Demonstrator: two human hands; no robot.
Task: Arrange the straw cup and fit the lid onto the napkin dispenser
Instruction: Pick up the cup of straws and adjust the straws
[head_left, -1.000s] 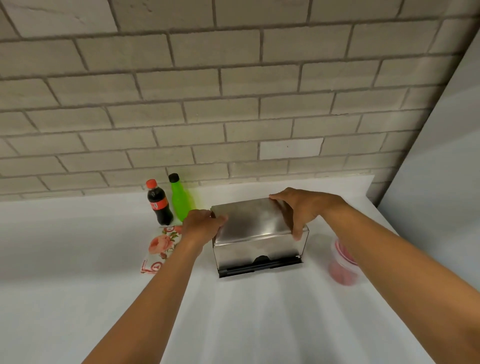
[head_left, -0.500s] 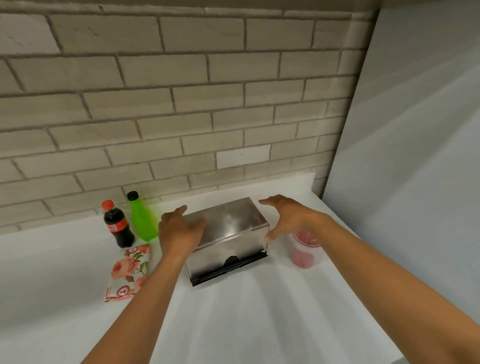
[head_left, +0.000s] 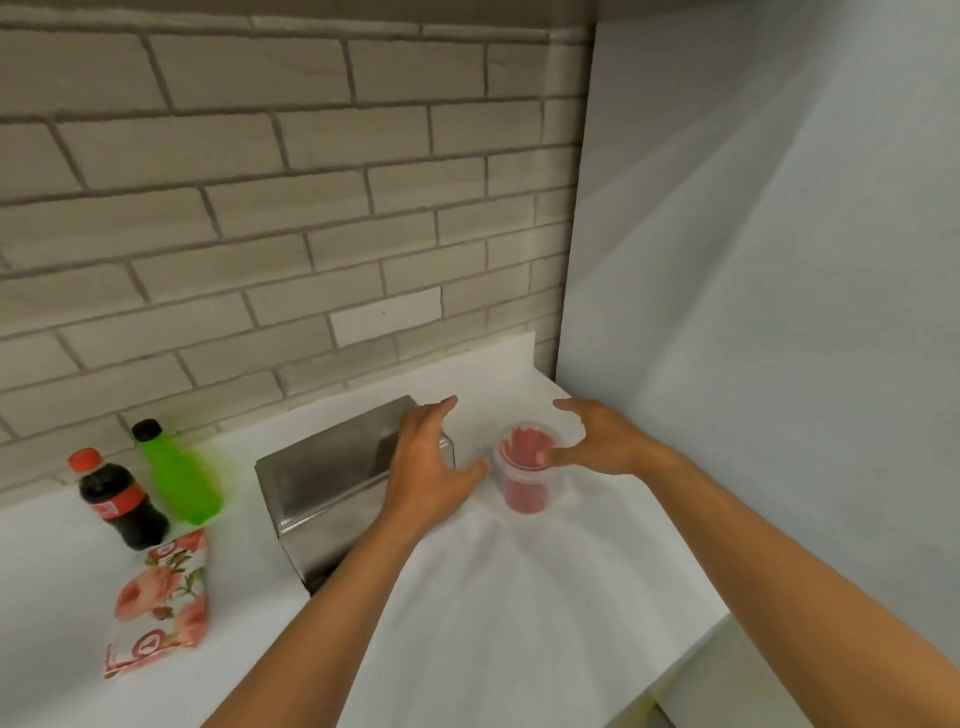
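The bench (head_left: 519, 597) is plain white. The straw cup (head_left: 527, 467) near its right back corner is clear plastic, filled with red straws. The napkin dispenser (head_left: 322, 478) is dull brushed silver. Toward the left edge, one bottle (head_left: 122, 501) is dark brown with a red cap and red label, and the other bottle (head_left: 179, 480) is bright green with a black cap. The packet (head_left: 161, 603) in front of them is white with pink roses, green leaves and red round marks. The wall (head_left: 260, 208) behind is grey-beige brick.

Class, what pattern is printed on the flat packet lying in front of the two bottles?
Pink roses with green leaves on white, on the packet; the head view shows it.
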